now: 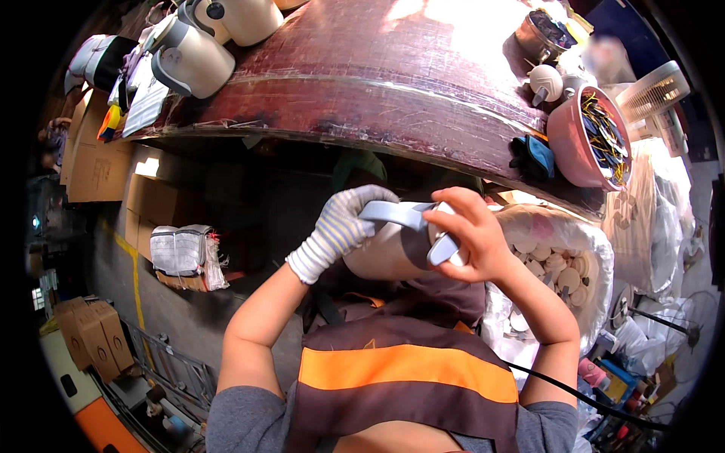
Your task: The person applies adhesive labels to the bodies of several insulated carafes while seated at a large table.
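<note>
My left hand (341, 226), in a striped knit glove, is closed on the grey handle (394, 213) of a white pot (381, 253) held on its side at my lap. My bare right hand (470, 234) grips a white lid part with a grey tab (442, 249) at the pot's right end, fingers curled over it. Part of that piece is hidden by my fingers. Beside me on the right, a plastic-lined bin (566, 268) holds several white round pieces.
The wooden table (362, 98) ahead carries several white pots (192, 68), a pink tub (566, 155) of small parts, a small round white item (545, 83) and a dark glove (535, 160). Cartons (106, 162) and a white bundle (177, 253) stand left. A person (91, 68) is at far upper left.
</note>
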The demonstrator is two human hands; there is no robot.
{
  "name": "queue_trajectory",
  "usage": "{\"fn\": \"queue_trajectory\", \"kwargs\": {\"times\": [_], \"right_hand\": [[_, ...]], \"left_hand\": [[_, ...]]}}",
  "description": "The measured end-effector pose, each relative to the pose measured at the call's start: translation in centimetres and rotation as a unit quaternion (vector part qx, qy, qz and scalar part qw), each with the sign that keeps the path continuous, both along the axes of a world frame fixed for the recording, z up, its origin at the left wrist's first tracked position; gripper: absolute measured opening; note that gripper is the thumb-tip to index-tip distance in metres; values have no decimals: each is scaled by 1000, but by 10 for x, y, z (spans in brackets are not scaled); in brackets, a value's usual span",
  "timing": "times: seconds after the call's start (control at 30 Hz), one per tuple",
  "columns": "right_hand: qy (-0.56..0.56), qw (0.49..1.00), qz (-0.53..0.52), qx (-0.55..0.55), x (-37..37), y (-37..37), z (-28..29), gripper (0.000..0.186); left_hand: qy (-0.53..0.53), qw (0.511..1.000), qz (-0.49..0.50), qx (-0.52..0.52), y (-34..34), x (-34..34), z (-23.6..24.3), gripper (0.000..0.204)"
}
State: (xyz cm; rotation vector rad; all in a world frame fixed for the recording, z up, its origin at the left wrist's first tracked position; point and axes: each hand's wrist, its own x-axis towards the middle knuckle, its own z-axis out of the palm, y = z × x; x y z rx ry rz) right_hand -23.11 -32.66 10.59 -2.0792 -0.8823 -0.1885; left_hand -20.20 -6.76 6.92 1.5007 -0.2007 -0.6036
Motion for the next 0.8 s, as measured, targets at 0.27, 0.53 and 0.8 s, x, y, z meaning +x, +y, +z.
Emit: {"fn": "queue_trajectory", "kwargs": {"times": [0.27, 0.53, 0.8], "right_hand": [[-82, 985, 143, -42, -7, 13, 20, 50], [265, 925, -271, -32, 2, -11, -31, 61], [-82, 980, 69, -169, 2, -10, 8, 79]], "left_hand": [[-13, 997, -59, 46, -39, 30, 0, 23], [-258, 926, -124, 248, -66, -48, 31, 46], [66, 994, -84, -18, 16, 25, 0, 40]]}}
